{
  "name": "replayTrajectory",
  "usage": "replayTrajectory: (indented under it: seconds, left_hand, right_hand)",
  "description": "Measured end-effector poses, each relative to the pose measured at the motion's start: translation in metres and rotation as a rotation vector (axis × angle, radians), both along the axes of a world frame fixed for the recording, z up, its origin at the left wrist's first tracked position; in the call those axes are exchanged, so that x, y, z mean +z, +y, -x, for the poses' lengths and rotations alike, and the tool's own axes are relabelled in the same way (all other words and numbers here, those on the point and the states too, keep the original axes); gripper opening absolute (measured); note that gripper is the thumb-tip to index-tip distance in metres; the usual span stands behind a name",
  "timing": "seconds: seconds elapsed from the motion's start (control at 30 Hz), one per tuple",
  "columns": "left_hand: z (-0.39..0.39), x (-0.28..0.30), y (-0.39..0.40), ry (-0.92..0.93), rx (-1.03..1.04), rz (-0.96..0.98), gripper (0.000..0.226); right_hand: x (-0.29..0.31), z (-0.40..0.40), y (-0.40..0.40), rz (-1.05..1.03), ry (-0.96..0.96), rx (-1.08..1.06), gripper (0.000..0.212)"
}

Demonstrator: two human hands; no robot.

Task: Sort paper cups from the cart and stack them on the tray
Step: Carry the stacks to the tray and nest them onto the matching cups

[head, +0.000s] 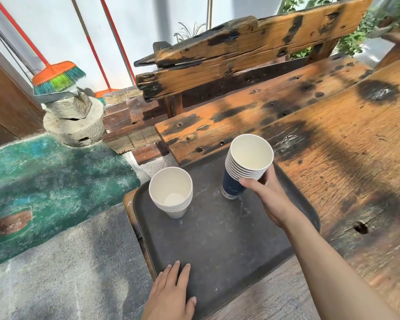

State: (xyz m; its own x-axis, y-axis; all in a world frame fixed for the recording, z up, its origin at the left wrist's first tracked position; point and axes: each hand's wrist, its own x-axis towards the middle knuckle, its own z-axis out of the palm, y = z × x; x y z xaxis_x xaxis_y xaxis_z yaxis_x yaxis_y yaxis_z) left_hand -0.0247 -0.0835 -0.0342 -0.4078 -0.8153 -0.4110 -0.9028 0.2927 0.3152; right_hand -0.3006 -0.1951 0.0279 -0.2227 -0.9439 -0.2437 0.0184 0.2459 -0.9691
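With the left hand (171, 294) flat, fingers open, steadying the tray (217, 239), the right hand (267, 195) gripping the blue stack (243, 169) should lower it squarely before letting go.

There is just one view, taken from the person's head and tilted steeply down and forward over the dark tray (217, 239), which sits close beneath the lens. Its wide angle bends the wooden bench (333, 112) on the right and takes in the floor and brooms (58, 77) farther left.
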Motion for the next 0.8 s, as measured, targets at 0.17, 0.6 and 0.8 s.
replayTrajectory:
  seconds: [0.17, 0.6, 0.8]
  left_hand:
    - [-0.001, 0.003, -0.039, 0.42, 0.42, -0.026, 0.087]
    - [0.025, -0.008, -0.136, 0.876, 0.773, -0.102, 0.083]
    - [0.036, -0.012, -0.125, 0.879, 0.757, -0.147, 0.085]
  right_hand:
    - [-0.008, 0.003, 0.007, -0.033, 0.051, 0.018, 0.105]
    - [-0.03, -0.003, -0.013, 0.053, 0.168, -0.006, 0.095]
    - [-0.037, 0.002, -0.009, 0.032, 0.186, -0.007, 0.094]
